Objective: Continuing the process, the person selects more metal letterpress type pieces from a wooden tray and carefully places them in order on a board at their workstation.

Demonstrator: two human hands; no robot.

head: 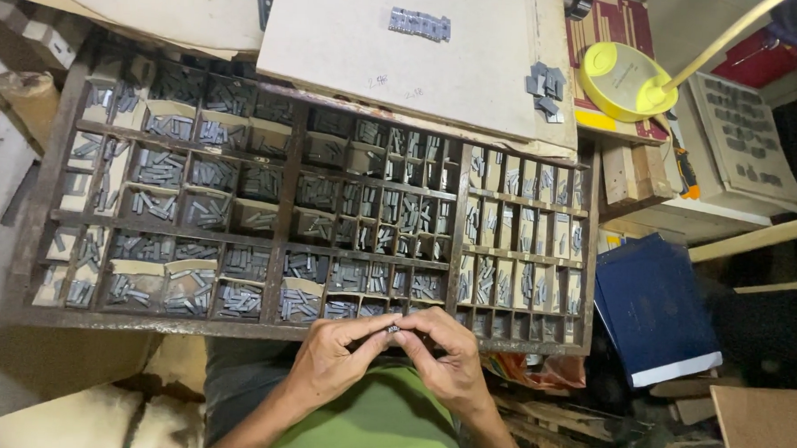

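Both hands [392,352] pinch metal type [393,328]; compartmented tray [283,229] holds more.

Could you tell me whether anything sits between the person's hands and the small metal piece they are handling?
Nothing visible does. The left hand and right hand meet over the near edge of the wooden type case, and fingers of both already pinch the small metal piece directly.

Dim overall. Brightest zone is the pale board [404,52] at top centre, lit from above near the yellow lamp [624,80]. Right side and lower corners fall into deep shadow. Wide-angle bending at edges. Tray [283,238] compartments sharp; no glare.
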